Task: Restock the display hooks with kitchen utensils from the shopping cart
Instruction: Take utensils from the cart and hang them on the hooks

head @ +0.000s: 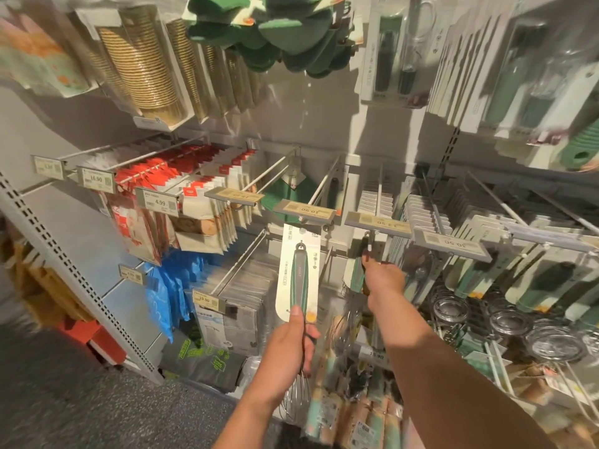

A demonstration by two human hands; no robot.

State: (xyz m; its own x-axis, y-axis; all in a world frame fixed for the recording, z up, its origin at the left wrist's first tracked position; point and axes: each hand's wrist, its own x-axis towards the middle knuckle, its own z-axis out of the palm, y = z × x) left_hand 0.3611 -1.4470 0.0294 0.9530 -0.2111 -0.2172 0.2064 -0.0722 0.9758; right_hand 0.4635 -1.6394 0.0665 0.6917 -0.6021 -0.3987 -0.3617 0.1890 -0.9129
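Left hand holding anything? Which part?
Left hand grips a carded whisk by the handle's lower end, just above the wires; thumb on the card's bottom edge.

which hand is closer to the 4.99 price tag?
Left. The left hand, holding the whisk, is below and right of the 4.99 tag. The right hand is further right.

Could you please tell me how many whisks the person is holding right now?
1. The left hand grips one carded whisk just below the 10.90 price tag. The right hand grips a different packaged item on the next hook; what kind it is cannot be told.
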